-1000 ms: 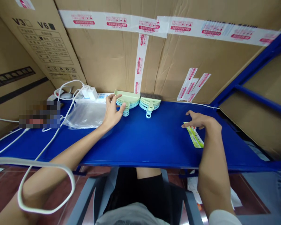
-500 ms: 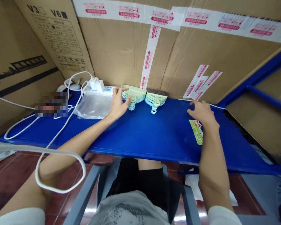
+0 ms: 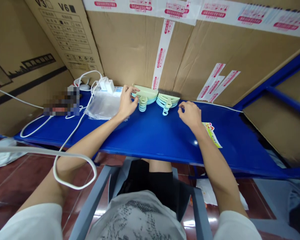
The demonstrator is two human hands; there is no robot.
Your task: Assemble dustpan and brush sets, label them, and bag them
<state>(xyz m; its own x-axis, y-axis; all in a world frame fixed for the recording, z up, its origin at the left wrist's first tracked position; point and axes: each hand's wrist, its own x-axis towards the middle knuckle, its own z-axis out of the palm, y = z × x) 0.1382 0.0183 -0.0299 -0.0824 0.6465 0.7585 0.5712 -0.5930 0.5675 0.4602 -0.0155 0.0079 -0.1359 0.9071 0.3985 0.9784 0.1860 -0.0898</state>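
Well, the cardboard [image 3: 130, 50] is the biggest thing here, filling the top of the frame with taped seams. Below it the blue table [image 3: 150, 133] runs across the middle, with a grey chair [image 3: 200, 210] at bottom centre, where the person sits in a pale shirt. The left hand [image 3: 127, 103] is just left of centre, thumb and fingers wide apart, at the near left end of the dustpans [image 3: 147, 92]; I can't tell if it touches them. The right hand [image 3: 190, 114], right of centre, is loosely curled with a narrow gap at the fingertips, just beside the brushes [image 3: 168, 99]. Those brushes are stacked at upper centre, right next to the dustpans. Clear bags [image 3: 102, 106] lie left of the left hand. A yellow-green card [image 3: 212, 135] sits by the right forearm, and white plugs [image 3: 109, 86] at upper left.
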